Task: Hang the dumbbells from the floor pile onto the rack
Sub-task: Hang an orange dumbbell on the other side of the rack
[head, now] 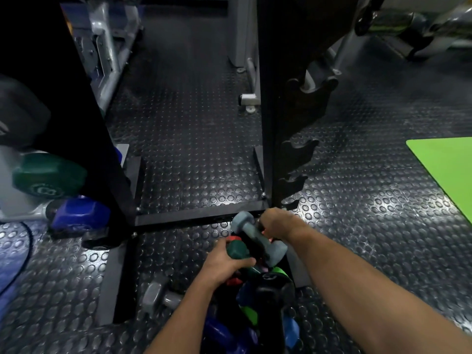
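Dumbbells (pixel 255 297) lie heaped on the studded floor (pixel 194 139) at the lower centre of the frame, just below the base of the black rack (pixel 283 129); we see the left hand (pixel 224 261) curled around a dark green dumbbell (pixel 238 249) atop the heap; the right hand (pixel 274 222), just above it, is closed on something we cannot make out, beside a grey dumbbell (pixel 259 237); another grey one (pixel 161 298) lies apart at lower left; a green mat (pixel 449 164) sits at the right edge.

A black studded rubber floor (pixel 194 139) is seen. The rack base (pixel 199 217) is set on it. Just in front of the base, a dumbbell pile (pixel 255 290) is heaped.
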Tool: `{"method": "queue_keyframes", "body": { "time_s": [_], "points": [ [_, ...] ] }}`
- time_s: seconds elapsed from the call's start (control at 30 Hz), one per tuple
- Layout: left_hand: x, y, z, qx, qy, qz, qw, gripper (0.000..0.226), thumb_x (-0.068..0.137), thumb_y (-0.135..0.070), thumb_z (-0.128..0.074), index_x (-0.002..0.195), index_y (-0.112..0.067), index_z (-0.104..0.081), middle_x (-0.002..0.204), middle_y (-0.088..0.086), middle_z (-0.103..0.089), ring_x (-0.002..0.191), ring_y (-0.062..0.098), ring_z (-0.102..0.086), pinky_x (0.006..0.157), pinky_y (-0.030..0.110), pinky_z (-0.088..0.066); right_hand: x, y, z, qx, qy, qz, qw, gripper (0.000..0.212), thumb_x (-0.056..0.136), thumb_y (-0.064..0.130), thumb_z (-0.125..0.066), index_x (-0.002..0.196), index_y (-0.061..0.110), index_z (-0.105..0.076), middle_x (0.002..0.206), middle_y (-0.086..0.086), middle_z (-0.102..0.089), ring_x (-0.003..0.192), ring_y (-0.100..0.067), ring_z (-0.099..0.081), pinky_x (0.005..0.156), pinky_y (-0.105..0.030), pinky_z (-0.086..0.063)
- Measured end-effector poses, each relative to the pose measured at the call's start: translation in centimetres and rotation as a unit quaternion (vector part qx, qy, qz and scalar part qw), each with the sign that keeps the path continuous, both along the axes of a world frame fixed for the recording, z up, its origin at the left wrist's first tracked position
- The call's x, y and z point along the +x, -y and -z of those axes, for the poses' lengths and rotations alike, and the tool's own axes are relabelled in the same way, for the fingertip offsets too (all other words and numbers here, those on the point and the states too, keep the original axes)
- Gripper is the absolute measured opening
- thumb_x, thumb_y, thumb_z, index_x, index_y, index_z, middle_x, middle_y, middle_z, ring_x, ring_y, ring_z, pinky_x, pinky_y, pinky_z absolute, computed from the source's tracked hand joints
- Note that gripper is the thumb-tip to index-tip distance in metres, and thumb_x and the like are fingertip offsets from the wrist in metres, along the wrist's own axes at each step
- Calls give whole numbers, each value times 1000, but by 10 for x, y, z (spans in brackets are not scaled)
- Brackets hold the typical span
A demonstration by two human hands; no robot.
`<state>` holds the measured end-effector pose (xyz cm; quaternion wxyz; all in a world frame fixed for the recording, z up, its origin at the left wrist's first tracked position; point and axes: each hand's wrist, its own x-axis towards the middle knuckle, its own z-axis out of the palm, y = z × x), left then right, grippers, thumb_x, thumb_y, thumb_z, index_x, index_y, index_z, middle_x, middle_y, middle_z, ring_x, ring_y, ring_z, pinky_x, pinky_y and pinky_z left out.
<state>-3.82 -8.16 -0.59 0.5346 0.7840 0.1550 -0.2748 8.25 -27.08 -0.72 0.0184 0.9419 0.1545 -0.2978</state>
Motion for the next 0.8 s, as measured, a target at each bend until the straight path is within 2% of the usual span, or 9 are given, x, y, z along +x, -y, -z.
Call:
{"method": "queue_keyframes", "body": {
  "time_s": [0.07, 0.13, 0.2, 0.27, 0.4, 0.5, 0.6, 0.7, 0.8],
  "points": [
    [1, 0, 0, 33, 19, 25, 999, 71, 68, -30, -94, 127, -25, -55, 106, -11, -65, 90, 2, -63, 59, 9, -47, -3, 4, -10, -18, 7, 4, 1000, 31, 87, 27, -73, 112, 10, -75, 111, -12, -74, 108, -30, -71, 89, -36, -57],
    [-1, 1, -6, 61, 30, 38, 997, 68, 66, -29, -92, 125, -23, -57, 102, -8, -66, 82, 3, -63, 59, 12, -50, -3, 11, -11, -31, 0, 38, 999, 39, 86, 32, -77, 116, 8, -74, 112, -12, -74, 107, -29, -72, 88, -34, -57],
    [-3, 6, -10, 134, 66, 73, 986, 79, 52, -51, -84, 122, -27, -57, 106, -6, -68, 87, 11, -66, 73, 24, -58, -7, 17, -12, -39, 5, 65, 997, 43, 87, 34, -75, 120, 7, -72, 117, -13, -72, 110, -30, -71, 90, -35, -58],
    [-6, 16, -17, 197, 109, 91, 970, 87, 40, -67, -77, 117, -30, -56, 110, -9, -65, 95, 15, -65, 84, 34, -57, -11, 17, -13, -43, 20, 73, 996, 44, 89, 35, -74, 122, 6, -70, 121, -14, -71, 113, -30, -69, 92, -36, -57],
    [2, 35, -36, 260, 165, 146, 940, 89, 46, -69, -80, 120, -28, -51, 115, -9, -59, 101, 19, -62, 87, 36, -53, -17, 14, -15, -44, 31, 89, 995, 42, 91, 35, -75, 121, 6, -71, 119, -12, -71, 110, -27, -70, 91, -36, -57],
    [10, 34, -44, 276, 171, 148, 934, 89, 45, -65, -80, 122, -28, -54, 113, -9, -63, 100, 21, -64, 87, 36, -54, -22, 14, -13, -26, 35, 110, 993, 41, 90, 34, -77, 119, 6, -72, 114, -11, -72, 106, -25, -70, 93, -36, -58],
    [11, 29, -45, 264, 177, 135, 938, 83, 47, -58, -81, 120, -29, -55, 112, -8, -64, 102, 21, -64, 88, 37, -55, -23, 14, -9, -17, 43, 113, 992, 39, 91, 32, -77, 120, 7, -70, 117, -11, -68, 110, -26, -68, 95, -36, -57],
    [15, 25, -48, 205, 209, 209, 933, 76, 48, -51, -86, 114, -33, -52, 109, -14, -55, 96, 15, -58, 86, 37, -55, -21, 12, -10, -11, 32, 107, 994, 38, 89, 29, -78, 120, 7, -72, 118, -13, -71, 113, -27, -69, 95, -36, -56],
    [16, 29, -57, 175, 281, 298, 895, 76, 47, -51, -81, 115, -33, -52, 107, -15, -52, 94, 12, -55, 86, 36, -54, -15, 11, -14, -9, 21, 92, 996, 33, 89, 21, -75, 118, 6, -73, 119, -16, -73, 117, -30, -69, 97, -37, -56]
  ]
}}
